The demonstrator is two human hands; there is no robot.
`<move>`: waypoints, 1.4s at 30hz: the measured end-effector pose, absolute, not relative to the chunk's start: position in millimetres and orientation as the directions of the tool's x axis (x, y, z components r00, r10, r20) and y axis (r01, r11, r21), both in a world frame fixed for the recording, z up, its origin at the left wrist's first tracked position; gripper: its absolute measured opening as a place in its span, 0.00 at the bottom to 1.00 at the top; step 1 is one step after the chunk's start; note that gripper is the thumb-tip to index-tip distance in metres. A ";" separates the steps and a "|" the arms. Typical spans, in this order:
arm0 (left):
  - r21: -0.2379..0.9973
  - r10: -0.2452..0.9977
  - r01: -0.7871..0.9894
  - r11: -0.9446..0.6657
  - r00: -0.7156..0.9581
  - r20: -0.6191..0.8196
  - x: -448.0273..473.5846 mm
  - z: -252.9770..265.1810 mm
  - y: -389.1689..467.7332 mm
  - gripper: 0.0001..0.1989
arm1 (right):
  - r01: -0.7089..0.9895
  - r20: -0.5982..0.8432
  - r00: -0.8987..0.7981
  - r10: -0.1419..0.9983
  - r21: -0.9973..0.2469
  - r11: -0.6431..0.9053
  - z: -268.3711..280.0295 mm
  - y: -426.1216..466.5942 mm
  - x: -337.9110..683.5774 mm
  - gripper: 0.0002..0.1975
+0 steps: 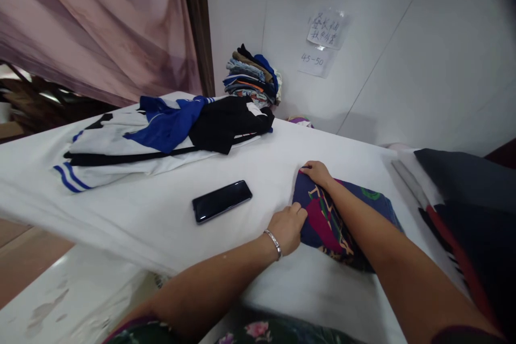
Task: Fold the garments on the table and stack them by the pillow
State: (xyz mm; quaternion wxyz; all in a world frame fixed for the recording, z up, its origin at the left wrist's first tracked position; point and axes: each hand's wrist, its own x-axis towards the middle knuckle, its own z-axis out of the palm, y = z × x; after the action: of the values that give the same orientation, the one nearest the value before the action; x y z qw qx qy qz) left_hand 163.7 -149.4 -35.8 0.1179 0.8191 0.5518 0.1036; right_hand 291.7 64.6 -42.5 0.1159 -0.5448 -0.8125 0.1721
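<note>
A folded dark-blue patterned garment [322, 220] with magenta, green and tan shapes lies on the white-covered table at the right of centre. My left hand [287, 227], with a silver bracelet on its wrist, pinches the garment's near left edge. At the far left corner, my right hand [318, 173] grips the same cloth between thumb and fingers. That forearm crosses over the garment and hides part of it. A black smartphone [222, 201] lies flat to the left of my left hand.
White, blue and black clothes [169, 129] lie loosely piled on the table's far left. Behind them stands a stack of folded clothes [252, 78] by the wall. More dark folded clothes [471, 199] are at the right. A pink curtain [100, 21] hangs at the left.
</note>
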 end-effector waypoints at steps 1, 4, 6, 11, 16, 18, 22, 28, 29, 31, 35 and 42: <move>0.291 0.921 0.879 -0.378 0.390 0.018 163.8 -35.5 -148.9 0.15 | 0.845 0.004 -0.376 0.927 -0.409 0.345 -47.3 64.6 291.3 0.10; 0.281 0.904 0.872 -0.400 0.427 -0.038 163.5 -35.0 -147.6 0.16 | 0.839 0.004 -0.393 0.920 -0.409 0.360 -55.9 64.0 290.0 0.10; 0.291 0.899 0.868 -0.403 0.435 -0.053 162.9 -35.0 -147.6 0.16 | 0.834 0.013 -0.412 0.911 -0.399 0.382 -53.9 62.2 289.4 0.10; 0.300 0.905 0.872 -0.386 0.422 -0.062 162.0 -35.4 -149.6 0.15 | 0.794 0.118 -0.473 0.873 -0.371 0.481 -28.2 46.4 299.2 0.19; 0.319 0.910 0.875 -0.364 0.407 -0.078 162.4 -32.5 -150.9 0.15 | 0.721 0.412 -0.490 0.768 -0.303 0.623 -22.3 21.3 323.2 0.27; 0.326 0.910 0.876 -0.357 0.404 -0.091 162.7 -31.5 -150.8 0.15 | 0.727 0.275 -0.548 0.790 -0.311 0.612 -33.0 13.8 329.2 0.29; 0.316 0.911 0.880 -0.354 0.400 -0.096 162.7 -30.8 -149.7 0.15 | 0.733 0.008 -0.604 0.797 -0.386 0.560 -55.0 8.4 331.1 0.30; 0.319 0.905 0.870 -0.376 0.419 -0.077 159.7 -30.2 -148.4 0.13 | 0.737 0.089 -0.559 0.824 -0.402 0.543 -53.4 2.4 327.0 0.29; 0.322 0.906 0.870 -0.373 0.417 -0.077 159.2 -30.1 -148.2 0.13 | 0.756 0.089 -0.545 0.834 -0.379 0.535 -50.1 -1.2 328.0 0.28; 0.326 0.908 0.872 -0.365 0.410 -0.081 158.4 -30.3 -147.5 0.12 | 0.787 0.091 -0.528 0.844 -0.320 0.527 -42.7 -9.9 335.2 0.27; 0.327 0.910 0.877 -0.353 0.402 -0.097 157.2 -30.2 -145.0 0.12 | 0.828 0.113 -0.501 0.858 -0.225 0.513 -32.8 -24.8 380.5 0.28; 0.339 0.907 0.879 -0.334 0.397 -0.137 157.7 -27.5 -143.8 0.12 | 0.948 0.036 -0.197 0.980 -0.248 0.200 -59.2 -27.2 481.5 0.26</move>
State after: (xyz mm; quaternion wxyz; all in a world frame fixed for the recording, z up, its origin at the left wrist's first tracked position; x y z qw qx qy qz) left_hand 157.7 -143.8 -27.5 0.1822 0.8157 0.5477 0.0385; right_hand 481.5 -27.2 -59.2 0.0932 -0.6267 -0.7690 0.0853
